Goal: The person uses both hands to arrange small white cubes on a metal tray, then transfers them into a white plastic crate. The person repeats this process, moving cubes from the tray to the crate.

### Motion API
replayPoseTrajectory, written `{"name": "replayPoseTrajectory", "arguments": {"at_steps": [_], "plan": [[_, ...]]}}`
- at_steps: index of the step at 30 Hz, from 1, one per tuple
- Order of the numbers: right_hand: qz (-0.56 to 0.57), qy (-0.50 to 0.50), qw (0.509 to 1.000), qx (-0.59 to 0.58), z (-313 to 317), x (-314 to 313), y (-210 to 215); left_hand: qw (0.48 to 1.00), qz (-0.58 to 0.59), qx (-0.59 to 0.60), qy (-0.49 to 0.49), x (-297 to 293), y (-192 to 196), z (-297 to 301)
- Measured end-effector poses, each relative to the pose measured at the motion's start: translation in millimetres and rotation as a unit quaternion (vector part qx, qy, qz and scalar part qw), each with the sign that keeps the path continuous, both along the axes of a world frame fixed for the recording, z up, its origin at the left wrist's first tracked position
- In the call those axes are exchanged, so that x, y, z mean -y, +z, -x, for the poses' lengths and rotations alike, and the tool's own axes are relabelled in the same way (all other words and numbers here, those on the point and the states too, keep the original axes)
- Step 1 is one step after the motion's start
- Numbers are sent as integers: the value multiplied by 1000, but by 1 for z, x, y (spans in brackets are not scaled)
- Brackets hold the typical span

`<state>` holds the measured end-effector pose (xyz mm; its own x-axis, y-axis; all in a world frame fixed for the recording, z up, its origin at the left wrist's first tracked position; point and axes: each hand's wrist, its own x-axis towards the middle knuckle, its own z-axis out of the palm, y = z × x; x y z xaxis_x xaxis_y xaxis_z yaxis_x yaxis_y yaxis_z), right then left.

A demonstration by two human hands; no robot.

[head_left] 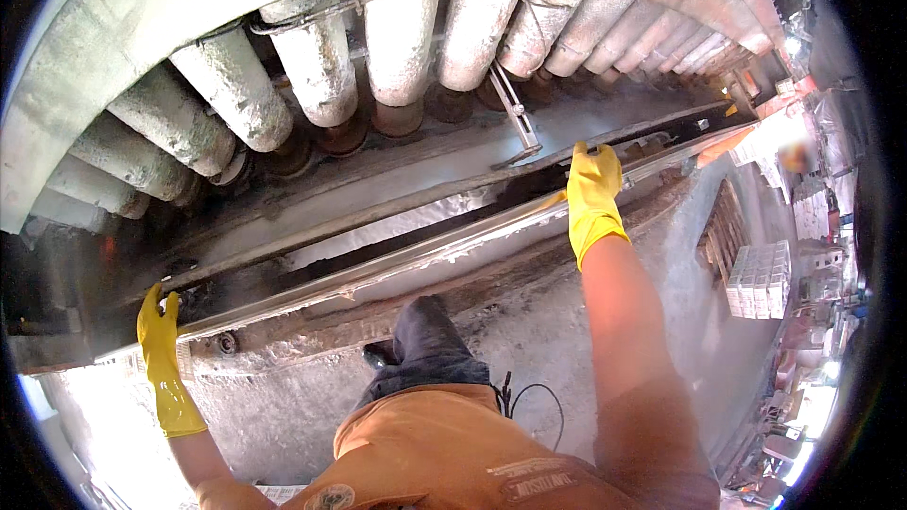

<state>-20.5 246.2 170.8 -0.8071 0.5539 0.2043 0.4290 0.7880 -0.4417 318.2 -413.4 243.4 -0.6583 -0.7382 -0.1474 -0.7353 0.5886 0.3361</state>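
Reaching out past an orange cloth shirt [416, 439] and a leg in dark grey cloth trousers [430, 340], I've both arms spread wide over the pale, dusty grey floor [283, 392]. Dark ring-shaped part [227, 343] sits low on the near side, toward my L.

Work's on the long, narrow, grimy metal trough [425, 250], running crosswise just ahead. L hand in a yellow rubber glove [159, 321] is at its L end, by the end of the long dark metal lip [359, 224]; thumb & fingers a little apart, but can't tell if that grip has hold of anything. R hand in a matching yellow rubber glove [595, 175], well apart from it, is over the trough toward the R end, fingers curled; what's under them is hidden, so can't tell if that grip is closed on smth or just resting. Bright pale strip [406, 224] shows inside btw the hands.

Step, my guess: steadying or lining up smth along the trough from both ends. Next move prob. calls for a firm, even hold both sides, w/ R fingers clear of the slim silvery metal bracket [517, 118] just beyond.

Farther: row of thick, crusty, pale grey cylinders [402, 47], thin dark cable [357, 4] strung across, pale curved casing [189, 0] above. Off R: brown slatted wooden pallet [723, 227] & stacked white boxes [759, 279].
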Motion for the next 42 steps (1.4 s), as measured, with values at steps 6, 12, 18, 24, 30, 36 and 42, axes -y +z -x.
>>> {"name": "replayPoseTrajectory", "arguments": {"at_steps": [6, 12, 18, 24, 30, 36, 42], "plan": [[0, -28, 1000, -6, -24, -12, -1, 999, 27, 19, 3, -14, -13, -18], [1, -40, 999, 12, -42, -18, -1, 999, 10, 9, 40, -11, -34, -44], [22, -40, 999, 15, -63, -30, 2, 999, -28, -18, 41, -45, -24, -47], [18, -40, 999, 22, -75, -39, -3, 999, 0, -19, -35, -46, -36, -53], [31, -36, 999, 8, -87, -43, -2, 929, 67, -15, -364, -127, -56, 49], [41, -36, 998, 8, -97, -56, -9, 840, 43, 27, -540, -252, -128, 197], [44, -42, 998, 17, -119, -67, -12, 882, 54, 109, -455, -330, -193, 256]]}}
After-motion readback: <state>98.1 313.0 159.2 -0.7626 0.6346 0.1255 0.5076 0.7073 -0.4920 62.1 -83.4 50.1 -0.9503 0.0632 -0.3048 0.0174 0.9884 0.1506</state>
